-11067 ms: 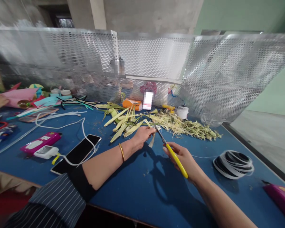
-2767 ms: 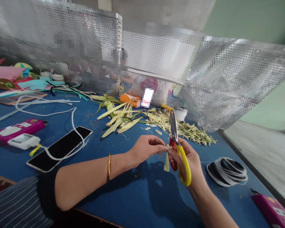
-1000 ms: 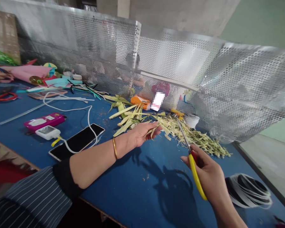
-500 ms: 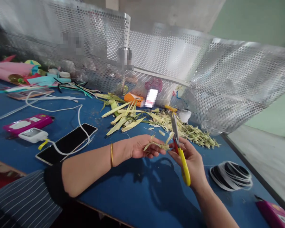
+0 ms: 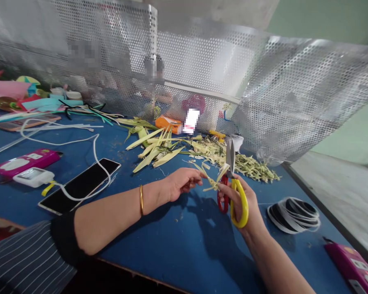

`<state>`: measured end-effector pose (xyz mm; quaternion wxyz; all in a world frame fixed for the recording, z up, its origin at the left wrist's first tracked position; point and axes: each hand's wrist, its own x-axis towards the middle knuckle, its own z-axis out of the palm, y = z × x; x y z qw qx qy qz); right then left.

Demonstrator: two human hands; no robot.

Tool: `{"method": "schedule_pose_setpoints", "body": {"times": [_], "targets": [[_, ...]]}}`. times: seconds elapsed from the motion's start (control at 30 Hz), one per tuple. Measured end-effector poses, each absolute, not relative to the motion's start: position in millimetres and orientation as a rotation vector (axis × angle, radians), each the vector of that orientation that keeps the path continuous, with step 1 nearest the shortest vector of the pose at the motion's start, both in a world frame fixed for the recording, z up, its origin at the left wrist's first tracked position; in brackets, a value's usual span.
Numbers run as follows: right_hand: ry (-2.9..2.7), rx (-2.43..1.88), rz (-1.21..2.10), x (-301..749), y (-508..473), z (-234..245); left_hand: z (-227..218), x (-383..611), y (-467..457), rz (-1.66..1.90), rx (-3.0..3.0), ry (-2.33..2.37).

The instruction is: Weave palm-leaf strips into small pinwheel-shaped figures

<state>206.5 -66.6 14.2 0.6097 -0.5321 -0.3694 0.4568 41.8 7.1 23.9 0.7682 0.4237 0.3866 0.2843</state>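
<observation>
"So, what are the two hands up to?"

"Well, the right hand is closed around the scissors. They have one yellow handle and one red one, and the blades point up and away. Its thumb also has hold of a knotted strip."

"And the left hand?"

"It's half open, with its fingers a bit curled. The tips are right next to the knotted strip. I can't tell if they pinch it."

"Where is the strip, then?"

"Up over the blue tabletop, between the two hands, just left of the scissors."

"What's behind it?"

"Long pale leaves on the left, and a big heap of little leafy bits on the right. An orange pack sits past the leaves."

"Anything else close by?"

"Yes! A flat black phone lies by the left arm, with a white cord looping over it. On the other side, a black and white coil lies near the right arm."
</observation>
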Motion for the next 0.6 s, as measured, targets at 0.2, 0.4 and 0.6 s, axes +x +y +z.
{"method": "schedule_pose_setpoints", "body": {"times": [0.2,0.4,0.6], "targets": [[-0.797,-1.253,1.068,203.8,-66.2,12.1,16.4,48.4,-4.2,0.610,1.108,0.796],[-0.855,-1.239,1.111,200.8,-65.4,2.1,11.0,54.3,-11.2,0.678,1.109,0.880],[-0.971,-1.324,0.997,205.5,-65.7,4.8,17.7,49.4,-1.4,0.742,0.868,0.852]]}}
